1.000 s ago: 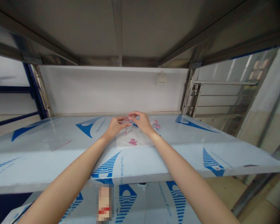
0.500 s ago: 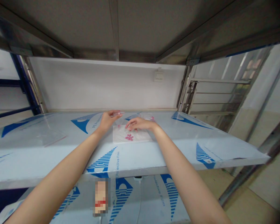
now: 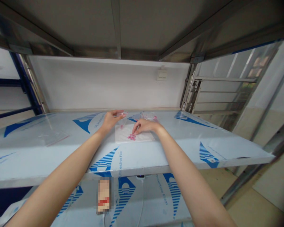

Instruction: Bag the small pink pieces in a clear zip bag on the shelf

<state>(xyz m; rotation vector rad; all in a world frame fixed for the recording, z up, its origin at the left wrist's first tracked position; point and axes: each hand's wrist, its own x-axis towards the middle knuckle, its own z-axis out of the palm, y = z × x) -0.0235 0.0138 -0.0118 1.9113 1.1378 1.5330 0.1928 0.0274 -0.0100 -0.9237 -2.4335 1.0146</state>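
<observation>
My left hand (image 3: 110, 120) pinches the bag (image 3: 123, 122) — my right hand (image 3: 144, 125), nearly closed at the beads (image 3: 132, 137), needs light fingertips, though I can't tell its catch.

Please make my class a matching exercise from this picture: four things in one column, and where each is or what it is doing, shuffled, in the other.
Column 1
1. Left hand
2. Wall switch
3. Pink pieces
4. Right hand

Column 2
A. Clustered on a white sheet
B. Fingertips at the small cluster
C. Holding a clear bag
D. On the white wall

Pairs: 1-C, 2-D, 3-A, 4-B
</observation>
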